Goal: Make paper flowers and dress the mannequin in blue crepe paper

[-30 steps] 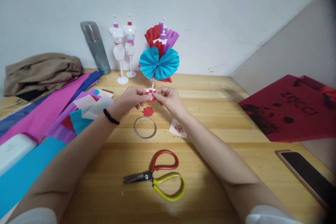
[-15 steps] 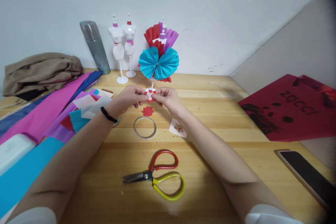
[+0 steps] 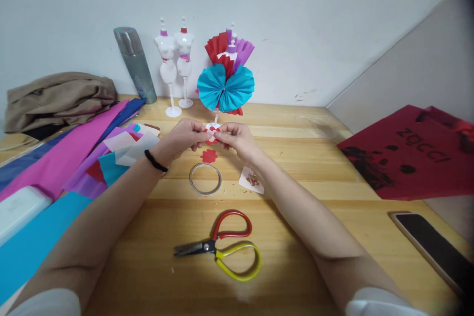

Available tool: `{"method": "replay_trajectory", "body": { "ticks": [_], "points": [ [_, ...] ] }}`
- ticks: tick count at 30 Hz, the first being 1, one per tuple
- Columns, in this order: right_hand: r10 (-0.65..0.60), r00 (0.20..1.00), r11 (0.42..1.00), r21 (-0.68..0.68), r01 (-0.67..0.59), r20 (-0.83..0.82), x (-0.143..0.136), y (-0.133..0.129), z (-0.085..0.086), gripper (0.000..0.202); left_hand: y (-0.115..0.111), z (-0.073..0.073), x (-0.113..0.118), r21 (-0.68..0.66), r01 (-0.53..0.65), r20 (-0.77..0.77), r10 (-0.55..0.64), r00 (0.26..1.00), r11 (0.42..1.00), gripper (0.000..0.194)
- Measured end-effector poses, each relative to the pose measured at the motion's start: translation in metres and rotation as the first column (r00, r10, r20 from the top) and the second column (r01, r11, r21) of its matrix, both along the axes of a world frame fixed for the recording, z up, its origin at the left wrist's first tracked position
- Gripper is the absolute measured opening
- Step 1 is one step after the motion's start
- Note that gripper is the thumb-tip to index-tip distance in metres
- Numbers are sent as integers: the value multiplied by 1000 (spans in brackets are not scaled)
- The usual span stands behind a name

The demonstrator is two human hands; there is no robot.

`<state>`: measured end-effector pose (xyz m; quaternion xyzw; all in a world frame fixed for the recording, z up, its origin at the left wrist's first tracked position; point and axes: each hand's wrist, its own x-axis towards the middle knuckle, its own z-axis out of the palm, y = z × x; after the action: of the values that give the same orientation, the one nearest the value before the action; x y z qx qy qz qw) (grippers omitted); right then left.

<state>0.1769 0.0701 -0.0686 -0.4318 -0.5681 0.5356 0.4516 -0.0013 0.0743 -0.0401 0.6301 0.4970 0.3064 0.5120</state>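
Observation:
A small red and white paper flower (image 3: 212, 135) is pinched between my two hands. My left hand (image 3: 188, 134) holds its left edge with thumb and fingertips, and my right hand (image 3: 234, 137) grips its right edge. Just below lies a plain red paper flower (image 3: 209, 156) on the wooden table (image 3: 296, 168). A thin silvery ring (image 3: 190, 177) lies nearer the camera. Behind my hands stands a small mannequin with a blue pleated paper skirt (image 3: 225, 88) and red and purple pleats above.
Scissors (image 3: 208, 246) with red and yellow handles lie in front. Left are paper sheets (image 3: 111, 168), a brown cloth (image 3: 61, 101), a bottle (image 3: 136, 66) and two white mannequins (image 3: 169, 69). Right are a card (image 3: 252, 180), a red bag (image 3: 411, 158) and a phone (image 3: 431, 244).
The camera view has shifted very slightly. Both hands keep their pinch on the red and white flower, with hardly any visible movement.

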Motion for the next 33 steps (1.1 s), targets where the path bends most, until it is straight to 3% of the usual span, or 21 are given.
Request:
{"method": "replay_trajectory", "body": {
  "ticks": [17, 24, 33],
  "points": [
    [-14, 1000, 1000, 27, 14, 18, 0, 0, 0, 30, 1, -1, -4, 5, 45, 12, -45, 999, 999, 15],
    [-25, 999, 999, 40, 23, 46, -1, 1, -1, 29, 4, -2, -11, 4, 42, 56, -42, 998, 999, 37],
    [4, 1000, 1000, 9, -4, 9, -2, -1, 2, 32, 1, -2, -2, -13, 42, 3, -42, 999, 999, 22]
  ]
}}
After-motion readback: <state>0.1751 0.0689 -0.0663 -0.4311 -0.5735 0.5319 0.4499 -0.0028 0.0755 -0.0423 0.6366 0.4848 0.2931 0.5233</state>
